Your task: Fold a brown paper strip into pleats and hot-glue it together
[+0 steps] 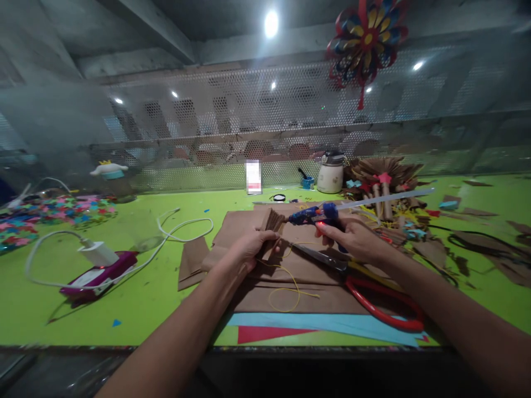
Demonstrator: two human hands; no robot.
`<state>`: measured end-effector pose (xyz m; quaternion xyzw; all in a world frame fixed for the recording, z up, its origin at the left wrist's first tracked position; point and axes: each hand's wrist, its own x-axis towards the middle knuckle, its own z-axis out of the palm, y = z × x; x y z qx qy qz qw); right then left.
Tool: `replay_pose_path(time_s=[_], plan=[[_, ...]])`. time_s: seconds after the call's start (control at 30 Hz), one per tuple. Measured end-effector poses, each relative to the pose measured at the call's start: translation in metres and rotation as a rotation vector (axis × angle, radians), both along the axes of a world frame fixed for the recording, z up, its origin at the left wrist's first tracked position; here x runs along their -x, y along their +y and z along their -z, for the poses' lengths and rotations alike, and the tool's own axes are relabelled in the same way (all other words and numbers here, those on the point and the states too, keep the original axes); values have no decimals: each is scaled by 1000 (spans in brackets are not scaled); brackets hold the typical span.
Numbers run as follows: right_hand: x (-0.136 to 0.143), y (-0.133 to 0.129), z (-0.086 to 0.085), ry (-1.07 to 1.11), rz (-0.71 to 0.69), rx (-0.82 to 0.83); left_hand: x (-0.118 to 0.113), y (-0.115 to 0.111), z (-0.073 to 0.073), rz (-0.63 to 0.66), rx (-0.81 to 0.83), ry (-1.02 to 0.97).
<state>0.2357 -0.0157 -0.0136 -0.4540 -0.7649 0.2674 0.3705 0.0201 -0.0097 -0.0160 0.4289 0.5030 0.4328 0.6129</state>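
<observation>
My left hand is closed around a pleated strip of brown paper, folded like a small fan. A blue hot glue gun is in my right hand, its nozzle pointing left at the pleats. From the gun's back a long clear glue stick sticks out. Whether the nozzle touches the paper I cannot tell. Large scissors with red handles lie below my right hand on stacked brown paper sheets. A thin yellow string curls over the sheets below my left hand.
On the left lie a purple power strip with a white plug, and colourful paper stars. Blue paper strips are by the front edge. A thermos, a small upright screen and brown paper fans stand at the back.
</observation>
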Motion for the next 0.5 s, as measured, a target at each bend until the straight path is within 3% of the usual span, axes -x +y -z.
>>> replay_pose_path(time_s=[0.5], plan=[[0, 1, 2, 5, -19, 7, -1, -7, -10, 39, 38, -71]])
